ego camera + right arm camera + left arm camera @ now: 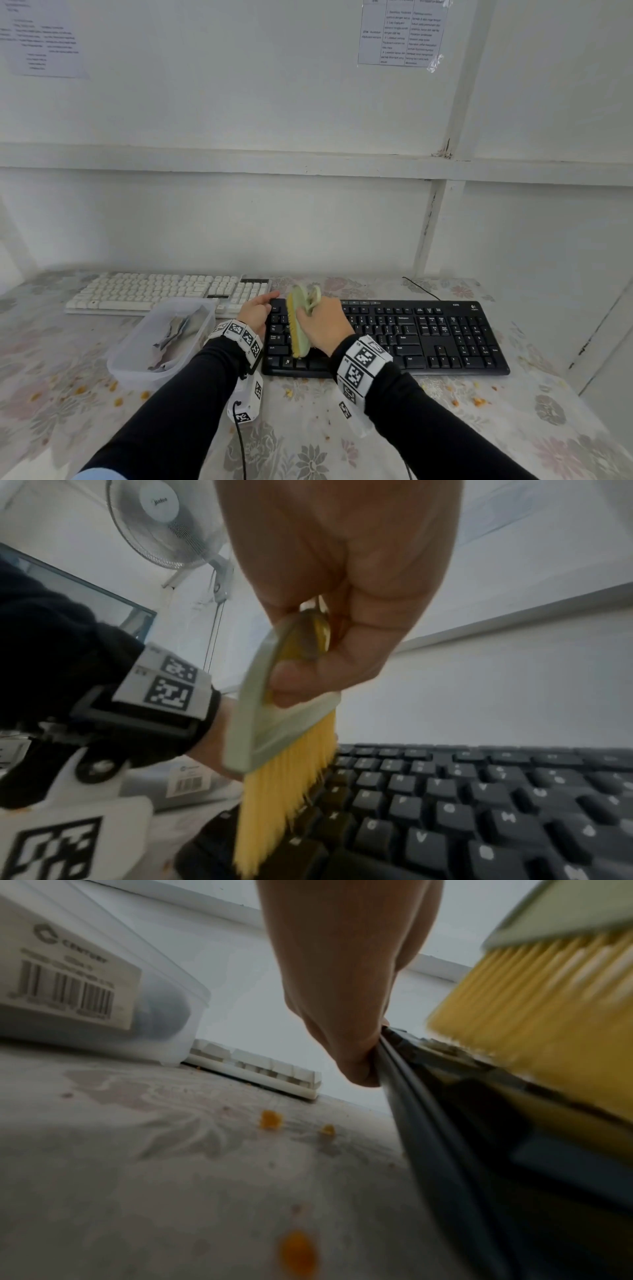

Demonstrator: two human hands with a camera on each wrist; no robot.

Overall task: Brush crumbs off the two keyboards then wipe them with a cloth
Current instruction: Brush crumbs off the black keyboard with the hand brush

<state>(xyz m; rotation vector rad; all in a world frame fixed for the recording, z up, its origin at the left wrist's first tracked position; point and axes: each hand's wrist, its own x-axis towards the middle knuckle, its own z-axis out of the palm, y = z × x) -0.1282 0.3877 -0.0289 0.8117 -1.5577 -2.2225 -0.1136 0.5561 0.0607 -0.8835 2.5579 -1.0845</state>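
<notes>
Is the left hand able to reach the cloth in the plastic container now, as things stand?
Probably yes. The left hand only holds the black keyboard's left edge, and the open plastic container with the cloth lies just beside it, nothing between.

Black keyboard (394,337): flat on table, keys up. Brush (298,325), pale-green back w/ yellow bristles, stands bristles-down on its left-end keys. White keyboard (164,291) lies flat, behind-left of black one. Cloth not identifiable.
</notes>
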